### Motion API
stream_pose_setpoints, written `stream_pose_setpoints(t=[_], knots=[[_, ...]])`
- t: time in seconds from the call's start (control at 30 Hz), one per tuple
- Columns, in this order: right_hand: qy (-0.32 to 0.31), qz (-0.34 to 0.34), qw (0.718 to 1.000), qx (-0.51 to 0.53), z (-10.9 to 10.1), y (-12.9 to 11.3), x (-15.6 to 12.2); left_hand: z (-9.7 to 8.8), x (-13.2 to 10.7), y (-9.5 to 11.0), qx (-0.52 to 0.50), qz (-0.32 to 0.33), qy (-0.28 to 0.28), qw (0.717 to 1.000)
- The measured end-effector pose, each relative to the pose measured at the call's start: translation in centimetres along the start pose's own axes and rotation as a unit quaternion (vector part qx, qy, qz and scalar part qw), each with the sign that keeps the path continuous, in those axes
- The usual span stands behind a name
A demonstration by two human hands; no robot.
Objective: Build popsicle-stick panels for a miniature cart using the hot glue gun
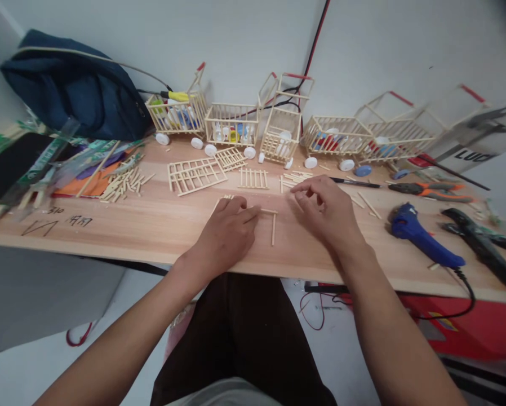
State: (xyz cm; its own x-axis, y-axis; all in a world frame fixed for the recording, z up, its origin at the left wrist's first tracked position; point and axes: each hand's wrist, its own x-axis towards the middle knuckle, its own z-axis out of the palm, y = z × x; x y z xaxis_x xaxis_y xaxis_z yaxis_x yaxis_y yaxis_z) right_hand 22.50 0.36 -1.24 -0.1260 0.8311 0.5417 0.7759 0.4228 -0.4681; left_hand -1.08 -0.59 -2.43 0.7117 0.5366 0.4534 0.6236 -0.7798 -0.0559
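Note:
My left hand (pixel 231 231) lies low over the table, its thumb and index finger closed at the end of a thin wooden stick (pixel 269 211). That stick meets another short stick (pixel 274 230) at a corner, forming an L shape on the tabletop. More stick ends show behind the left knuckles, mostly hidden by the hand. To the right, my right hand (pixel 327 206) has its fingers curled and its thumb and index tips close together, beside a small pile of sticks (pixel 297 177). Whatever may be in that pinch is too small to make out.
Flat stick grids (pixel 197 175) and a ladder-like piece (pixel 253 179) lie ahead. Several miniature stick carts (pixel 231 121) line the wall. Cut sticks (pixel 126 181) and a blue bag (pixel 79 84) are left; pliers (pixel 430 190), a blue glue gun (pixel 424 237) and a black-handled tool (pixel 481 242) right.

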Motion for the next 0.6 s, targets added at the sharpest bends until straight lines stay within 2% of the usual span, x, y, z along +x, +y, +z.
stream_pose_setpoints(t=[0.2,0.6], knots=[[0.063,0.042,0.997,0.002,0.00,0.76,-0.07,-0.16,-0.02,-0.07,-0.021,-0.007,-0.007,1.000],[0.067,0.045,0.996,0.027,0.23,0.71,0.01,-0.49,0.17,-0.34,-0.094,-0.055,-0.001,0.994]])
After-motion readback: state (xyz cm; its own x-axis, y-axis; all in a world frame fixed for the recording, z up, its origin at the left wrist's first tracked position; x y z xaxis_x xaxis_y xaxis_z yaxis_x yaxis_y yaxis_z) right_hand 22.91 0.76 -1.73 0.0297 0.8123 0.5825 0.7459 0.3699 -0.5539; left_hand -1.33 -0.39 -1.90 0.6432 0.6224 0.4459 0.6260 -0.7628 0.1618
